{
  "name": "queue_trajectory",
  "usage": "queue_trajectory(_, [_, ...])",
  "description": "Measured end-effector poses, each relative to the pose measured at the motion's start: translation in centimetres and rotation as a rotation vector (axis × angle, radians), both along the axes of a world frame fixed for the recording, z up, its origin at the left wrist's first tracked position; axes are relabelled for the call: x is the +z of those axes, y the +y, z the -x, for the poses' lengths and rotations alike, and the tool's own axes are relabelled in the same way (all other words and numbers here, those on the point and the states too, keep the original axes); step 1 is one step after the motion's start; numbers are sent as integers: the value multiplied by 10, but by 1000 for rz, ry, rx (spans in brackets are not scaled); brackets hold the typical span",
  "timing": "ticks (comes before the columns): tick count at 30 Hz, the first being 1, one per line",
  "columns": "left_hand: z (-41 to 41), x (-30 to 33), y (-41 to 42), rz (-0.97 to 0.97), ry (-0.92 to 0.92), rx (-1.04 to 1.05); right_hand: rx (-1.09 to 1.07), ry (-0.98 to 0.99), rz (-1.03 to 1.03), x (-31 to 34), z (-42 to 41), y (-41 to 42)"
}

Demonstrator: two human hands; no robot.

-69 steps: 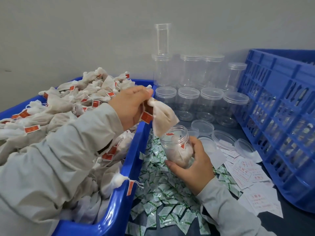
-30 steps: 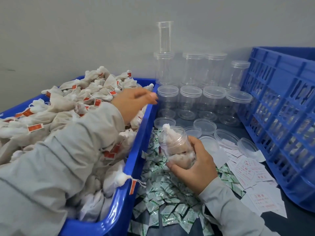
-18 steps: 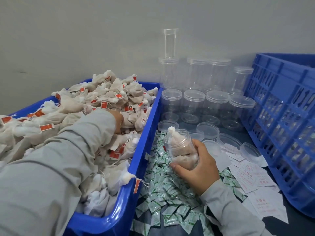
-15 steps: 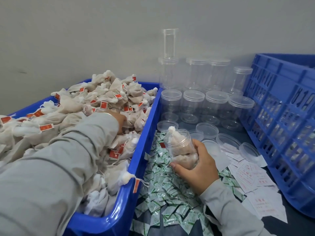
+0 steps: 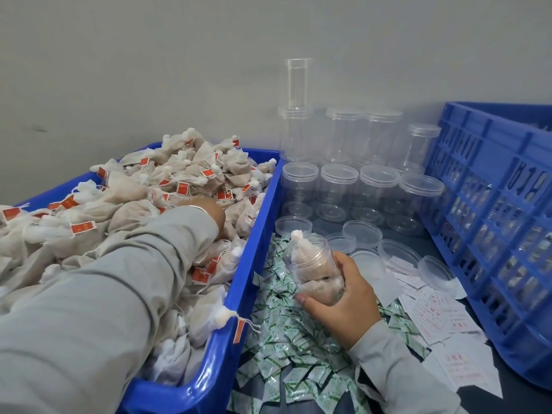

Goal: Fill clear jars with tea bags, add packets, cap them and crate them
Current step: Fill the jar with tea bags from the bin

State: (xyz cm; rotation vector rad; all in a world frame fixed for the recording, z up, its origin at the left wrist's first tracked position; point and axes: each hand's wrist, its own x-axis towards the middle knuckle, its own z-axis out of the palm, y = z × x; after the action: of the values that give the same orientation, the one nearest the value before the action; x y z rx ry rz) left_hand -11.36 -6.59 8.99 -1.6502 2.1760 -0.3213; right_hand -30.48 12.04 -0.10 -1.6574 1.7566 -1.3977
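My right hand (image 5: pixel 343 306) grips a clear uncapped jar (image 5: pixel 313 270), tilted left over the packets. The jar is stuffed with tea bags, and one bag pokes out of its mouth. A blue bin (image 5: pixel 251 264) on the left is heaped with white tea bags (image 5: pixel 194 171) bearing red tags. My left hand (image 5: pixel 213 215) reaches into that heap; only the wrist and the back of the hand show, and the fingers are buried among the bags. Green-and-white packets (image 5: pixel 283 348) lie spread under the jar.
Empty capped jars (image 5: pixel 337 186) stand stacked against the wall, with a tall narrow tube (image 5: pixel 297 82) on top. Loose lids (image 5: pixel 361 234) and white slips with red print (image 5: pixel 439 312) lie to the right. A blue slotted crate (image 5: pixel 493 234) holding filled jars borders the right side.
My left hand put a tea bag into the jar, then moved left and down into the bin's heap. The jar stays in my right hand, now fuller.
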Motion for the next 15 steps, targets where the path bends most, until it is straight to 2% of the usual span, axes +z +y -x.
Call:
queue_trajectory(2, [2, 1, 1, 22, 36, -40, 6, 4, -1, 0, 0, 0])
queue_trajectory(4, [3, 2, 5, 33, 187, -33, 11, 12, 0, 0, 1, -1])
queue_trajectory(11, [-8, 17, 13, 130, 954, 24, 20, 9, 10, 3, -1, -2])
queue_trajectory(13, [-11, 21, 17, 67, 1245, 89, 26, 16, 20, 3, -1, -4])
queue_trajectory(15, [-9, 26, 23, -86, 1551, 228, 20, 30, 35, 2, -1, -3])
